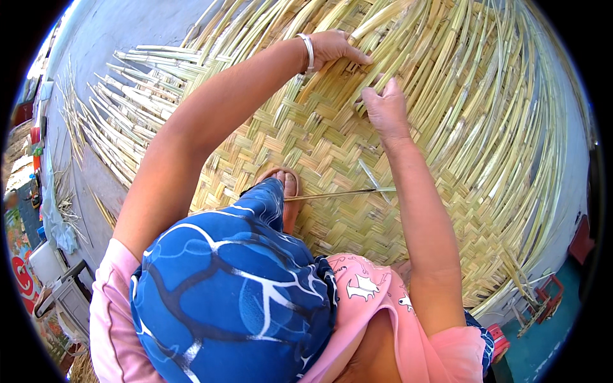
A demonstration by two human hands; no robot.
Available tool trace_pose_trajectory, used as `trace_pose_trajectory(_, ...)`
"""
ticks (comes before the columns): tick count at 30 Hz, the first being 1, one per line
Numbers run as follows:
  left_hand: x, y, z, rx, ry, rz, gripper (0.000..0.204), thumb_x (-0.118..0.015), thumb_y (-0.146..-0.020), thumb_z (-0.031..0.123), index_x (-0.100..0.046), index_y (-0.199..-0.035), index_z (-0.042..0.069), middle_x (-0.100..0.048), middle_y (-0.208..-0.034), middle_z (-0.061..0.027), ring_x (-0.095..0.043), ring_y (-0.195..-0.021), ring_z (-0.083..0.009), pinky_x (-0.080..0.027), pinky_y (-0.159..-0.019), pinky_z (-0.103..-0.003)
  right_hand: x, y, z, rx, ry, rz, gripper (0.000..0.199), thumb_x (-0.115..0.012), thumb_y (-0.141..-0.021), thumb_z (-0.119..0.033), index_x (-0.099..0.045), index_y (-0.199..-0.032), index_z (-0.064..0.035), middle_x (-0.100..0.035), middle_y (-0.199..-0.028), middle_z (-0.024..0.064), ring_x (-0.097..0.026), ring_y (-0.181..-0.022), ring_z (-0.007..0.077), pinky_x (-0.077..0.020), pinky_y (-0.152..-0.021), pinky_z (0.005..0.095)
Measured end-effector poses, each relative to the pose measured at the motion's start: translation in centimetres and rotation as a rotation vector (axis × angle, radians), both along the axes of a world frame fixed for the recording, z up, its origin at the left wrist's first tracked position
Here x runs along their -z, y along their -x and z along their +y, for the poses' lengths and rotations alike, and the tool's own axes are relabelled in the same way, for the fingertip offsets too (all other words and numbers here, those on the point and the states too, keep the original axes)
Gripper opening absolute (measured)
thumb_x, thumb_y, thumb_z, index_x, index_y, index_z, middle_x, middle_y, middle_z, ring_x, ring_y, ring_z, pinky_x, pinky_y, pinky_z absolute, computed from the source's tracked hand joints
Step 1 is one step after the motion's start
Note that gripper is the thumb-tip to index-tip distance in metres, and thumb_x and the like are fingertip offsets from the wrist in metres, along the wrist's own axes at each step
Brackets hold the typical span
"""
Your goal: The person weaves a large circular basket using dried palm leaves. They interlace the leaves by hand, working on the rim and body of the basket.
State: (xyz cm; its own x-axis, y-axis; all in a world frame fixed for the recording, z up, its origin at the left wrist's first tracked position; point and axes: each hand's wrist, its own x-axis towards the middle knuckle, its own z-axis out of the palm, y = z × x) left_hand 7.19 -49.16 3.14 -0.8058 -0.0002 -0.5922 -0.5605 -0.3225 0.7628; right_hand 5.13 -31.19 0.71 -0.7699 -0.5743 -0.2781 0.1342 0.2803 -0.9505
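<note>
A large mat of flattened reed strips (pixel 332 137) lies woven in a zigzag pattern, with long loose reed ends (pixel 466 96) fanning out at the far side and right. My left hand (pixel 335 50), with a pale bangle at the wrist, is at the far edge of the weave; its thumb points right and its other fingers are partly hidden among the reed strips it grips. Just right of it and nearer, my right hand (pixel 386 112) pinches a reed strip between thumb and fingers, where the weave meets the loose ends.
My sandalled foot (pixel 290 185) rests on the mat. A narrow stick (pixel 338 194) crosses the weave beside it. Grey floor (pixel 153 32) shows at the far left. A grey chair-like object (pixel 67 297) and clutter stand at the left edge; a red metal frame (pixel 548 299) stands at lower right.
</note>
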Motion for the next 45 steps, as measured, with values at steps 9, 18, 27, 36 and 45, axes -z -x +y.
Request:
trace_pose_trajectory(9, -0.8, -1.5, -0.2, 0.048, 0.038, 0.113, 0.037, -0.072, -0.079, 0.017, -0.055, -0.108, 0.001, -0.063, -0.104, -0.0106, -0.062, -0.097, -0.0168, -0.049, -0.09, -0.033, 0.5, 1.2, -0.4, -0.207, -0.056, -0.198, 0.035, -0.058, -0.082, -0.012, -0.053, -0.113, 0.0009, -0.062, -0.098, 0.0076, -0.059, -0.086, 0.0149, -0.0461, -0.079, 0.0286)
trace_pose_trajectory(18, -0.6, -2.8, 0.0, -0.096, -0.085, 0.187, 0.03, -0.066, -0.084, 0.023, -0.062, -0.105, 0.002, -0.064, -0.104, -0.0083, -0.06, -0.098, -0.0165, -0.045, -0.093, -0.034, 1.6, 1.5, 0.1, -0.404, -0.095, -0.061, 0.036, -0.058, -0.084, -0.017, -0.056, -0.114, 0.0013, -0.064, -0.104, 0.0157, -0.06, -0.097, 0.0249, -0.0438, -0.089, 0.0327)
trace_pose_trajectory(27, 1.9, -3.7, -1.7, -0.273, -0.236, 0.367, 0.037, -0.063, -0.085, 0.029, -0.059, -0.114, 0.005, -0.063, -0.106, -0.0092, -0.058, -0.099, -0.0179, -0.045, -0.091, -0.037, 1.4, 1.1, -0.4, -0.402, -0.212, 0.192, 0.03, -0.055, -0.083, -0.016, -0.059, -0.108, -0.0001, -0.065, -0.101, 0.0178, -0.062, -0.094, 0.0302, -0.0454, -0.086, 0.0361)
trace_pose_trajectory(36, 3.1, -8.2, -6.0, -0.799, -0.601, 0.435, 0.027, -0.062, -0.087, 0.017, -0.055, -0.108, 0.003, -0.062, -0.105, -0.0144, -0.058, -0.103, -0.0243, -0.046, -0.092, -0.046, 1.8, 1.1, -0.2, -0.464, -0.266, 0.236, 0.027, -0.055, -0.078, -0.016, -0.059, -0.1, -0.0021, -0.066, -0.097, 0.0164, -0.062, -0.091, 0.0308, -0.0472, -0.081, 0.0372)
trace_pose_trajectory(45, -0.7, -12.9, -4.0, -0.491, -0.137, 0.458, 0.025, -0.055, -0.092, 0.016, -0.057, -0.113, 0.002, -0.065, -0.098, -0.0092, -0.062, -0.098, -0.0207, -0.049, -0.089, -0.034, 3.3, 0.3, -0.9, -0.367, -0.401, 0.317, 0.027, -0.055, -0.078, -0.013, -0.056, -0.103, -0.0038, -0.067, -0.098, 0.0123, -0.062, -0.092, 0.0299, -0.0482, -0.08, 0.0397)
